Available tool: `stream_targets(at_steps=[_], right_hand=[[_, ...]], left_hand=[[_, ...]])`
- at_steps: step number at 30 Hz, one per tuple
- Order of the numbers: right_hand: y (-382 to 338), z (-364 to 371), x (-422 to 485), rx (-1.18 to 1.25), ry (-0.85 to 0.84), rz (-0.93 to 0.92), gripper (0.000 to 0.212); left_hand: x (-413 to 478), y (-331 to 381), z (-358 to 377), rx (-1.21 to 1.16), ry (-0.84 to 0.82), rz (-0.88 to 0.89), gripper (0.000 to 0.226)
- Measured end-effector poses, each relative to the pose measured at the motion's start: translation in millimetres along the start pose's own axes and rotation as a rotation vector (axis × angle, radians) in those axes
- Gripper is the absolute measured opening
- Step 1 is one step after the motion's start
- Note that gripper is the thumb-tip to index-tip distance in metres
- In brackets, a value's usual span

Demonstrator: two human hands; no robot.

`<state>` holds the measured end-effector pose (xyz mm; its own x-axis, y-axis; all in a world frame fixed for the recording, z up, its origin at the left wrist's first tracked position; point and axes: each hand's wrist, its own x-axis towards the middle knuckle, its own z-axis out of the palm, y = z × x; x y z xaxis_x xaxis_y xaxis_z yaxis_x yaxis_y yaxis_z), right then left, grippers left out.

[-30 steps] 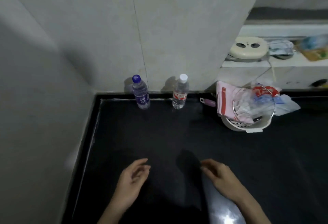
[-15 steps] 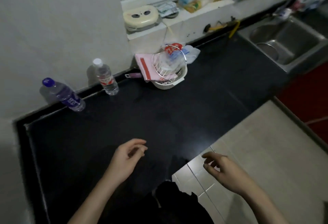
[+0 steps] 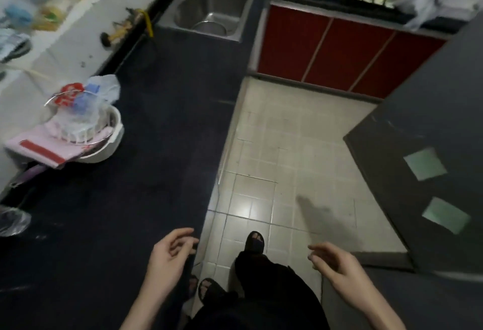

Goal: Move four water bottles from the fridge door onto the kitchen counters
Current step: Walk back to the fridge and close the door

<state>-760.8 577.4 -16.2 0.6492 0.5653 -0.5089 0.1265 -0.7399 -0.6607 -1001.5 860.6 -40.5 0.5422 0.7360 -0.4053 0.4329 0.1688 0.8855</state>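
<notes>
Head view, looking down: both hands are empty with fingers loosely curled and apart, the left hand (image 3: 171, 254) over the near edge of the dark stone table (image 3: 156, 125), the right hand (image 3: 337, 261) over the pale tiled floor (image 3: 287, 146). One clear plastic water bottle (image 3: 11, 221) shows only as a blurred, cropped shape at the left edge of the table, well apart from either hand; whether it is upright cannot be told. No fridge door shelf or further bottles can be seen. A tall dark panel (image 3: 428, 131) with two pale green notes stands to the right; it may be the fridge, but that is a guess.

Judging from the task, a full bottle of this kind would be moderately heavy, with thin walls that give under a squeeze and may be slick if chilled. Wrapping the hand around the middle, or under the cap shoulder, looks safest.

Further along the table sit a white round basket (image 3: 104, 144) stuffed with plastic bags and, beyond it, a steel sink (image 3: 211, 10). Much of the left side is smeared by motion blur, and the lighting is dim.
</notes>
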Motion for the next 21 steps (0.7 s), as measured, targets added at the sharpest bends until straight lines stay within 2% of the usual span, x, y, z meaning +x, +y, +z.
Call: stream_targets(at_steps=[4,9,12,16,21], right_hand=[[38,-19,-32,0.078,0.125,0.125,0.014],[73,-35,-41,0.217,0.188,0.279,0.012],[90,-52,-30,0.277,0.164,0.354,0.010],[97,-86,4,0.285,0.132,0.355,0.010],[84,-135,67,0.207,0.124,0.227,0.013]], left_hand=[[13,25,51,0.039,-0.150,0.023,0.019],[46,75,108,0.152,-0.370,0.082,0.018],[70,103,140,0.256,-0.459,0.122,0.019],[101,132,173,0.292,-0.453,0.136,0.021],[130,140,192,0.282,-0.355,0.117,0.020]])
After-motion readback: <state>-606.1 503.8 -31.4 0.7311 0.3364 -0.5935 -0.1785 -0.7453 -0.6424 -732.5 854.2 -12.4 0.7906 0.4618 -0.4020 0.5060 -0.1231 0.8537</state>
